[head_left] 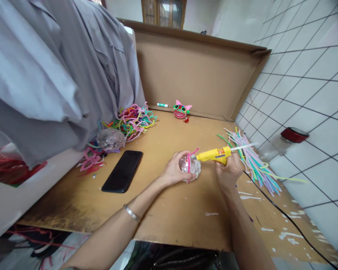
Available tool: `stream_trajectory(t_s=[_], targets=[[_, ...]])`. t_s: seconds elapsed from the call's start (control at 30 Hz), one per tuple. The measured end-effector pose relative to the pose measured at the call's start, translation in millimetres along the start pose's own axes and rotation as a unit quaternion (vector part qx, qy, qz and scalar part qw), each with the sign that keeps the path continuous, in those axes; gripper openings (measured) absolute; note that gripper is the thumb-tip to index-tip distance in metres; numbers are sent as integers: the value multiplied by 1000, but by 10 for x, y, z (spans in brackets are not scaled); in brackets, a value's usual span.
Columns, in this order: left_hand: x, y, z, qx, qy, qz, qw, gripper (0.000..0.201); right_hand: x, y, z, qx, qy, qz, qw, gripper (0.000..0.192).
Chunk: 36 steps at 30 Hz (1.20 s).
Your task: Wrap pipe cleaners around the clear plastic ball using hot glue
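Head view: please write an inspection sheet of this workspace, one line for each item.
Surface: cardboard sheet with white glue drips along its right side.
Job's things: clear ball with a pink pipe cleaner on it; yellow glue gun, nozzle at the ball.
Clutter: black phone, second clear ball, tangled pipe cleaners, straight pipe cleaners, cat mask, marker, red-lidded jar.
Hands: left hand holds the ball; right hand grips the gun.
Cables: black cord runs from the gun across the sheet.
Surroundings: grey shirts on the left, tiled wall on the right.
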<state>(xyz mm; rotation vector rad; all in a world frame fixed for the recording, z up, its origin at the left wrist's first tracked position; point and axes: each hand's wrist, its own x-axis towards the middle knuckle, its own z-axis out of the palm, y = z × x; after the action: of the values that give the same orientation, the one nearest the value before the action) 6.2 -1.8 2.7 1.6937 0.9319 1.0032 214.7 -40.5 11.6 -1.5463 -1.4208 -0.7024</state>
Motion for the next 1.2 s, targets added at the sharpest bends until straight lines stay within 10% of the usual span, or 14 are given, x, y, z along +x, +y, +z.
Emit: stream_trajectory(t_s=[1.2], targets=[[-15, -12, 14, 4, 1, -1, 1000, 80, 19, -25, -19, -5, -15, 26, 1000, 3]])
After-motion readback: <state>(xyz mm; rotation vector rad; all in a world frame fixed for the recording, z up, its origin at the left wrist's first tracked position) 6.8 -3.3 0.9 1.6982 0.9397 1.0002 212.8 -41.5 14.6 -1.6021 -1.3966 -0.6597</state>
